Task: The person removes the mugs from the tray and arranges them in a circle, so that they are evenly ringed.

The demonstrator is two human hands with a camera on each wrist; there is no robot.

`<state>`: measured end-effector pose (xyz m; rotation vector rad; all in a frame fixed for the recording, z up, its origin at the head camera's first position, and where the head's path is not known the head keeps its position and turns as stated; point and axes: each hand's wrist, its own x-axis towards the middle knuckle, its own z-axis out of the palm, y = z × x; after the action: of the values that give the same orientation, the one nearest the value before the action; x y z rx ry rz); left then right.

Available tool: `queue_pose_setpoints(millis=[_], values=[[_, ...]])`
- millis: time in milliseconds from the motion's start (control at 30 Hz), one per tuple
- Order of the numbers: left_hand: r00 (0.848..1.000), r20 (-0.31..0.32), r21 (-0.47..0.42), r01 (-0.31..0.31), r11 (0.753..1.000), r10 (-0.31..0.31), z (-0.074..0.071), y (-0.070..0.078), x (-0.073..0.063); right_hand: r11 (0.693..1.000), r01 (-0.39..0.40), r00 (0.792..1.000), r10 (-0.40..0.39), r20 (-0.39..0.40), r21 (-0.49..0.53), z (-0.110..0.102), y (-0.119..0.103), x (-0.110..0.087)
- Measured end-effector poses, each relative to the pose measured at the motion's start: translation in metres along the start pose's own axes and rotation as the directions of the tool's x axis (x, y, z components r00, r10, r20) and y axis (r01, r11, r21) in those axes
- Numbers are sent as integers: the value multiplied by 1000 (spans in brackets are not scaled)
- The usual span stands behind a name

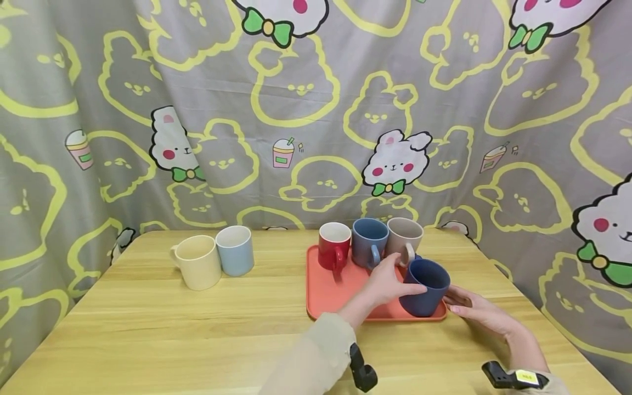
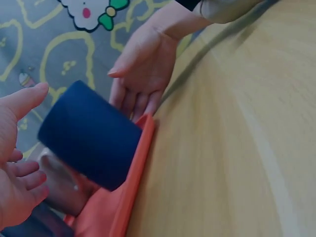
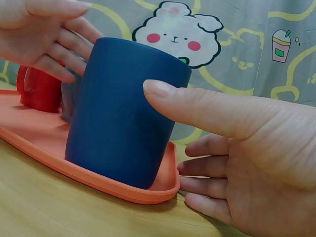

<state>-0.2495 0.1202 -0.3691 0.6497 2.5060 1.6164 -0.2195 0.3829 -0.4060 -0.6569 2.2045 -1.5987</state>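
A dark blue mug (image 1: 425, 288) stands at the near right corner of a coral-red tray (image 1: 340, 296), its handle toward the back. My left hand (image 1: 387, 282) is on the mug's left side with thumb and fingers spread; the left wrist view shows a gap between palm and mug. To the right, my right hand (image 3: 256, 143) has its fingers extended by the tray's corner, its thumb overlapping the mug in the right wrist view. Behind stand a red mug (image 1: 333, 244), a grey-blue mug (image 1: 367, 241) and a beige-grey mug (image 1: 404, 233), their handles facing me.
A cream mug (image 1: 199, 269) and a light blue mug (image 1: 235, 255) stand side by side at the left on the wooden table (image 1: 173, 340). A patterned curtain (image 1: 306, 137) hangs behind the table and along its sides.
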Motion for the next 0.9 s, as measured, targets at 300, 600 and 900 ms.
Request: queue_pose_setpoints(millis=[300,600,900], values=[[996,-59,77,-56,995,61,36,-5,8,1000,-9,1000,9,2,21,0,-1,-1],[967,-242,137,-49,989,81,57,-5,5,999,5,1000,-6,8,49,-4,4,-1],[941,-335,189,22,982,44,67,1,6,999,-2,1000,3,-24,39,-2,3,-1]])
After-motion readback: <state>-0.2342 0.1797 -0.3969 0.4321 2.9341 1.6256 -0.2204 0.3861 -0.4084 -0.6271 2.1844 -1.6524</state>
